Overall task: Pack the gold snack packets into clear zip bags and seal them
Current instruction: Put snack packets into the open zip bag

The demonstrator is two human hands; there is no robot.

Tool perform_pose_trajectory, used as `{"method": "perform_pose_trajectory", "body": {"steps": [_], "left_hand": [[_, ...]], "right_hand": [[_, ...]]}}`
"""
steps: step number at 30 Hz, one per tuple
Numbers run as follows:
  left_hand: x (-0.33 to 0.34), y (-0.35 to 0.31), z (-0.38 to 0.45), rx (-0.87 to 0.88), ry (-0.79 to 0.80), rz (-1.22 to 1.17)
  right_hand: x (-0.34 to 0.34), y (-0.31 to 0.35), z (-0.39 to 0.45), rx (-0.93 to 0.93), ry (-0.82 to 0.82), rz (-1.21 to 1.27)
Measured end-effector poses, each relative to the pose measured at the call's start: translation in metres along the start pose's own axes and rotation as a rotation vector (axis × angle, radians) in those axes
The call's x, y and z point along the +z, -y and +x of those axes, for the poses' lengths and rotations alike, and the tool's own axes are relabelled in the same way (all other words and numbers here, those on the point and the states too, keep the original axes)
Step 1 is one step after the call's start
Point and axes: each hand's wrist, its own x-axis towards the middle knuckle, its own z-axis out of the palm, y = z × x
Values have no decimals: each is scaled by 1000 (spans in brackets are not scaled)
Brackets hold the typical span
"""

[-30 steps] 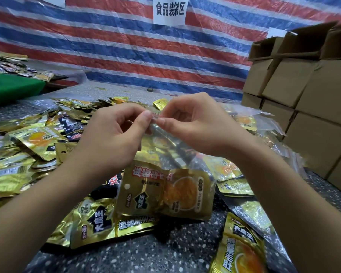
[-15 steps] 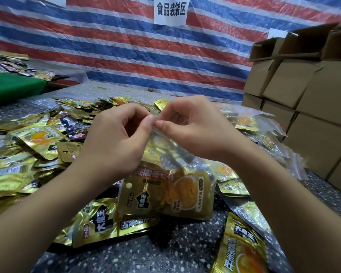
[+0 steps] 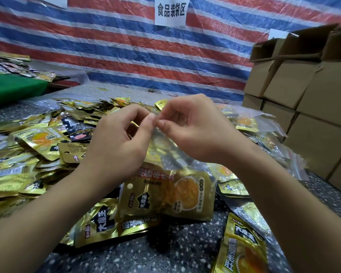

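Both hands pinching top edge of clear zip bag, held above bench.

Left hand and right hand meet at centre; thumb and forefinger of each clamped on the top strip of the clear zip bag, fingertips nearly touching. Bag hangs below the fingers, lower end resting on the speckled bench. Gold snack packet sits inside the bag's lower part, beneath both wrists. Loose gold packets heaped at left; filled bags at right, beside stacked cardboard boxes.
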Motion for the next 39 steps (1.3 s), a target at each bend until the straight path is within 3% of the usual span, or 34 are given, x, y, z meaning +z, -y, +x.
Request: {"method": "perform_pose_trajectory", "body": {"steps": [4,14,23,33,39], "left_hand": [[0,0,0,-21,80,-44],[1,7,0,18,-86,67],[5,10,0,-73,12,-50],[7,4,-3,-36,7,-87],[8,6,-2,39,-58,29]], "right_hand": [[1,0,0,9,12,5],[-2,-8,-1,49,67,-104],[-10,-13,-3,19,132,-28],[-4,-3,3,-60,80,-3],[0,-4,6,-54,30,-43]]}}
